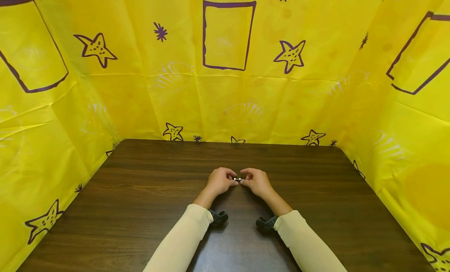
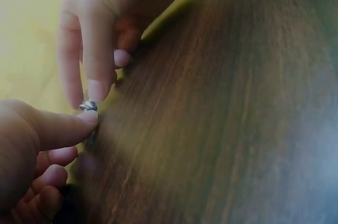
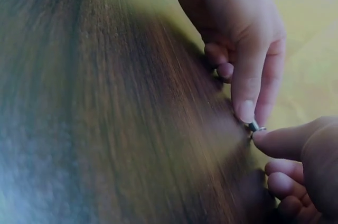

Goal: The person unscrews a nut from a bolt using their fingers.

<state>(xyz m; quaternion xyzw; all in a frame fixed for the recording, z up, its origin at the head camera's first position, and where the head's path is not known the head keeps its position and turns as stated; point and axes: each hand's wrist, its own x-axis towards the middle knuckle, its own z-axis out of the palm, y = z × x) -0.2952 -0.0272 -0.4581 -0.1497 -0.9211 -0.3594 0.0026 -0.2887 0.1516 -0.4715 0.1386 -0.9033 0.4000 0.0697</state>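
Note:
A small shiny metal piece [image 1: 237,179], silvery with darker parts, sits between my two hands above the brown table. My left hand [image 1: 220,181] pinches one end of it between thumb and fingers, and my right hand [image 1: 258,182] pinches the other end. The left wrist view shows the metal piece [image 2: 88,106] at the tips of both thumbs. From the right wrist the same piece [image 3: 254,126] appears as a short bright bar, its ends covered by fingertips. Its exact kind I cannot tell.
The dark wood-grain table [image 1: 140,209] spreads out under both forearms. A yellow cloth [image 1: 137,96] with purple starfish and frame drawings rises behind the table and on both sides. Dark bands [image 1: 218,217] are worn on the wrists below light sleeves.

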